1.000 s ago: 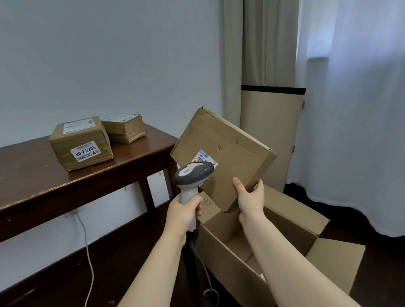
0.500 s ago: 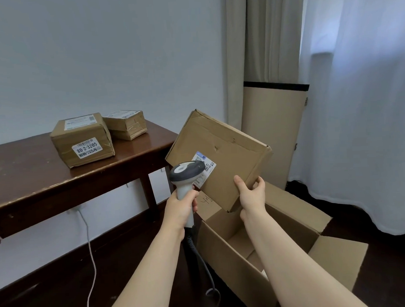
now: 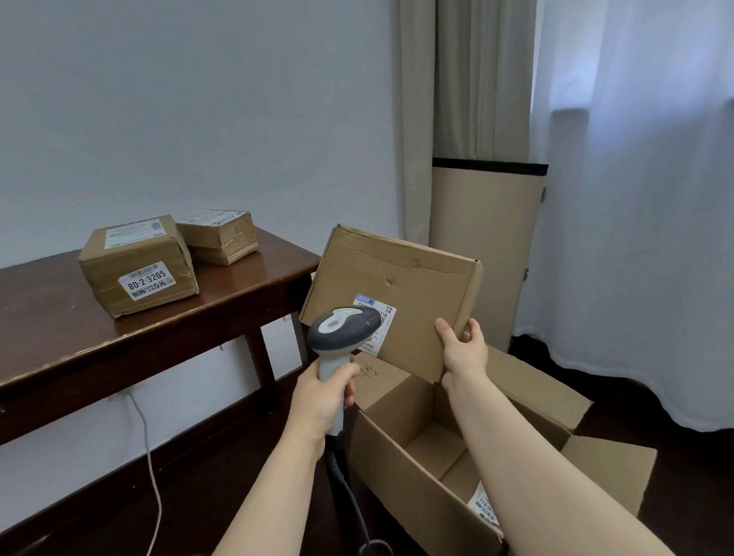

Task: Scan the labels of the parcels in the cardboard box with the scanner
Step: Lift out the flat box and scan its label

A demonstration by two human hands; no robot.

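Both forearms reach forward over the open cardboard box (image 3: 402,497) on the floor. Inside it, a labelled package (image 3: 483,505) peeks out beside the right forearm. The left hand (image 3: 320,401) wraps its fingers (image 3: 349,391) round the handle of the scanner (image 3: 344,328). The scanner's head covers part of the white label (image 3: 382,321) on a flat parcel (image 3: 416,275). The right hand (image 3: 462,349) holds that parcel tilted above the box, with the thumb on its front face and the fingers curled behind its lower corner. Farther left, a big taped parcel (image 3: 139,268) and a smaller one (image 3: 220,236) sit side by side on the dark wooden counter (image 3: 62,336). A white cable (image 3: 152,480) hangs below it, and a pale curtain (image 3: 651,220) hangs at right.
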